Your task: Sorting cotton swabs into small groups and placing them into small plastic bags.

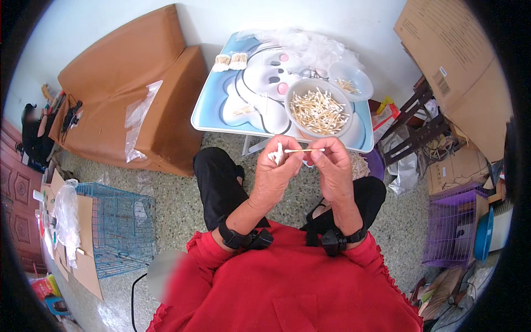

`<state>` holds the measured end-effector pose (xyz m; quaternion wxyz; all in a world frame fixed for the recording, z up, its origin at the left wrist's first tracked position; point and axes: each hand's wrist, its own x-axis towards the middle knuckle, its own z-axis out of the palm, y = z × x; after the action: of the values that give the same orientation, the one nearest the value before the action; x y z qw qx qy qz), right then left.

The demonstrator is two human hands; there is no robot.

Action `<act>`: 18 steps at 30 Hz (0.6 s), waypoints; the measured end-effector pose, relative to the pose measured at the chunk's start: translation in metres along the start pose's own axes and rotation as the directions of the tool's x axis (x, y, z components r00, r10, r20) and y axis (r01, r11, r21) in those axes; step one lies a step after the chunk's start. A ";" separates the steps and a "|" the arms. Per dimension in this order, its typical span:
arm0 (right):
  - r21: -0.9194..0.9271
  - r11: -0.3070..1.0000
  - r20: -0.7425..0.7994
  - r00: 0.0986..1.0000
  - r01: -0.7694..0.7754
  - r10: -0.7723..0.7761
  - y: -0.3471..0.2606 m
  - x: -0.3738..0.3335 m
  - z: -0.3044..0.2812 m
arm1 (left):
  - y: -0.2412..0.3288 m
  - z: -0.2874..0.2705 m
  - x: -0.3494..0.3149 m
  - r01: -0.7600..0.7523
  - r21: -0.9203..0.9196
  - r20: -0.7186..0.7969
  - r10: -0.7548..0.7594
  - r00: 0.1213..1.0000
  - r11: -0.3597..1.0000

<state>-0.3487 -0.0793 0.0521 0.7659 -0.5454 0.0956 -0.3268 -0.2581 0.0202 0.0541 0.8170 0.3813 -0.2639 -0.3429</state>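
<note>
My left hand [271, 174] is closed around a small bunch of cotton swabs [276, 155], their white tips showing between the fingers. A single cotton swab [301, 150] stretches across between both hands, and the fingertips of my right hand [336, 170] pinch its right end. Just beyond them, on the table's near side, a translucent bowl [290, 106] holds a heap of loose cotton swabs [321, 113]. Behind it to the right, a smaller clear tub [363, 87] has a few swabs inside. Several loose swabs [242, 110] lie on the tabletop left of the bowl.
The small blue table [213, 108] carries two bundled packs of swabs [238, 61] and crumpled clear plastic bags [301, 44]. A brown sofa [121, 88] stands left, above a blue wire cage [121, 229]. Cardboard boxes [470, 66] and a purple cage [451, 227] are at right.
</note>
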 end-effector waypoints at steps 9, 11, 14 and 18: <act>-0.119 0.987 -0.048 0.992 0.111 -0.117 -0.012 0.002 0.015 | -0.005 -0.002 -0.001 0.122 -0.062 0.031 -0.120 0.992 0.991; -0.118 0.982 -0.051 0.987 0.146 -0.153 -0.011 0.003 0.016 | -0.008 -0.004 -0.001 0.146 -0.082 0.051 -0.142 0.989 0.986; -0.194 0.963 -0.025 0.981 0.185 -0.194 -0.010 0.004 0.016 | -0.010 -0.006 -0.002 0.213 -0.132 0.139 -0.194 0.971 0.968; -0.394 0.894 0.016 0.974 0.215 -0.227 -0.007 0.003 0.012 | -0.010 -0.006 -0.001 0.198 -0.130 0.152 -0.178 0.972 0.972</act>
<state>-0.3431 -0.0727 0.0637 0.5973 -0.6902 0.1082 -0.3940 -0.2584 0.0188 0.0428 0.7857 0.3199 -0.2573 -0.4627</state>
